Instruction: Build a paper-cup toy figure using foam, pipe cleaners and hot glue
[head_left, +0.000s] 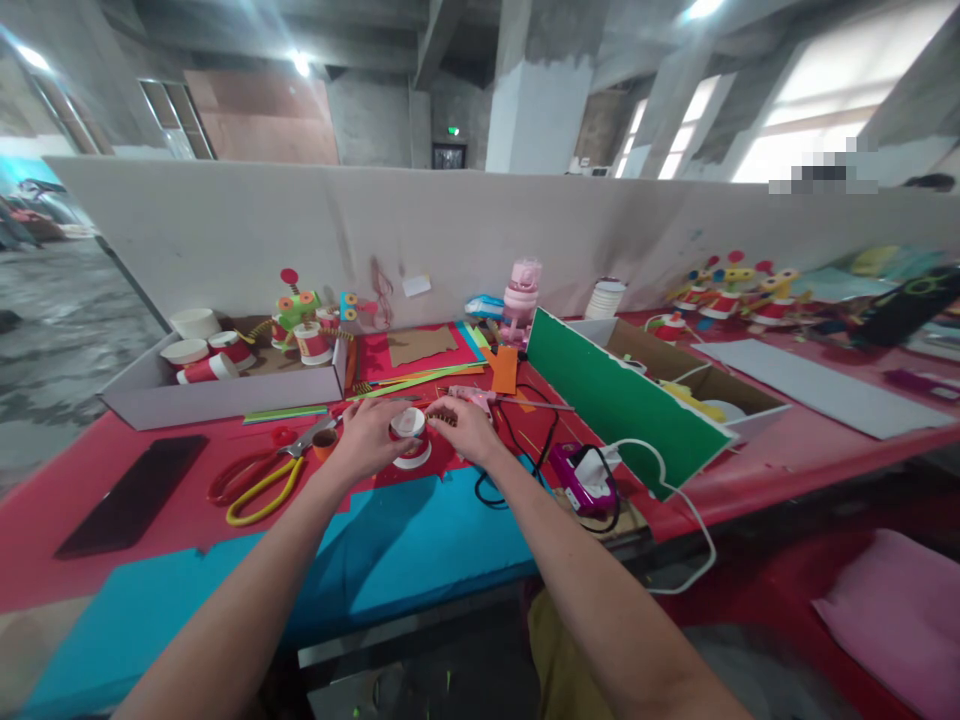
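Note:
A small paper cup (412, 462), white with red around its side, stands upside down or on its base, I cannot tell which, on the red table. My left hand (367, 440) is closed around the cup's left side. My right hand (466, 428) pinches a short dark-and-gold coiled strip (437, 418) against or close to the cup's right side; whether they touch is unclear. Just left of my left hand lie scissors with red and yellow handles (271, 488) and a small orange paper roll (325, 443). A pink glue gun (474, 394) lies beyond my right hand.
A box (225, 398) at left holds cups and a paper figure. A black phone (135, 495) lies at the left. A green-sided box (622, 400), purple power strip (581, 480) and loose cables are at right. Blue paper (420, 535) covers the front edge.

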